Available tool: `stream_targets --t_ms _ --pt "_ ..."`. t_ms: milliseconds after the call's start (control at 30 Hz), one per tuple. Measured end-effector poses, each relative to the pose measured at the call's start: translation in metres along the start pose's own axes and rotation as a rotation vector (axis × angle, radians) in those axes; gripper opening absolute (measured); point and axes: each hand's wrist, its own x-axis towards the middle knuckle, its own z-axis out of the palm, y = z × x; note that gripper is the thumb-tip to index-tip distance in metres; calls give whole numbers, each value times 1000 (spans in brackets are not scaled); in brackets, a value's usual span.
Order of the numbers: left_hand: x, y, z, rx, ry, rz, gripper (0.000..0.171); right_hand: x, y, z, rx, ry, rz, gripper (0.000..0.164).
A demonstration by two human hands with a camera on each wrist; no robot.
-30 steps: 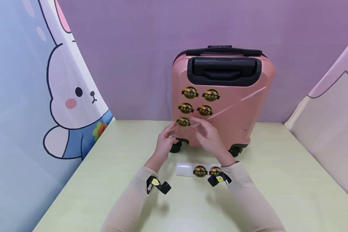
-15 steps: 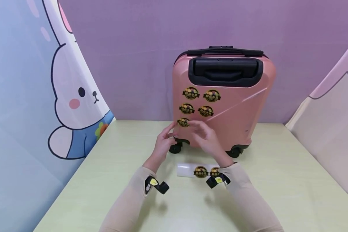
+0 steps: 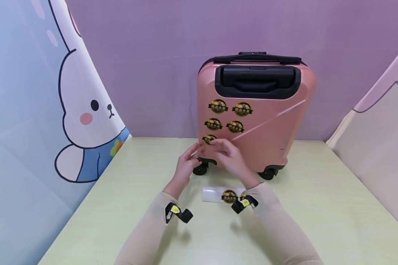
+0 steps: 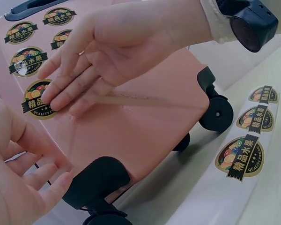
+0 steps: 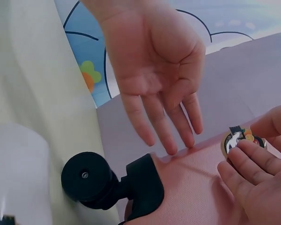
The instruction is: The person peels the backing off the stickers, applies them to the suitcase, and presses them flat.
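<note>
A pink suitcase [image 3: 265,129] stands upright on the table, with several round black-and-gold fruit stickers on its left side. The fingertips of my right hand [image 3: 233,158] touch the lowest sticker [image 3: 207,139] and cover its right part. In the left wrist view, those fingers are extended and lie across the same sticker [image 4: 32,101]. My left hand [image 3: 184,166] is at the suitcase's lower left edge, fingers loosely extended and holding nothing. Seen in the right wrist view, the left hand [image 5: 154,56] has its palm turned to the camera and its fingertips by the suitcase edge.
A white backing strip [image 3: 213,194] with more stickers lies on the pale table [image 3: 146,176] in front of the suitcase, partly behind my right wrist. Black wheels [image 3: 268,173] support the suitcase. A purple backdrop [image 3: 146,66] stands behind, and a rabbit-print curtain [image 3: 83,92] at left.
My right hand has moved left and slightly down, its fingertips going from beside the lowest sticker onto its right part. The left hand has barely shifted.
</note>
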Motion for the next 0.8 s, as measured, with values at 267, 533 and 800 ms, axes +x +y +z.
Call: stream_targets --t_ms 267,533,800 --pt "1 -4 -2 -19 -30 12 67 13 -9 6 7 38 -64 29" --pt "0 -3 -3 -25 -29 0 68 19 -15 14 5 3 -34 32" --pt "-1 -4 -6 -17 -32 6 69 15 -7 21 0 -90 4 36"
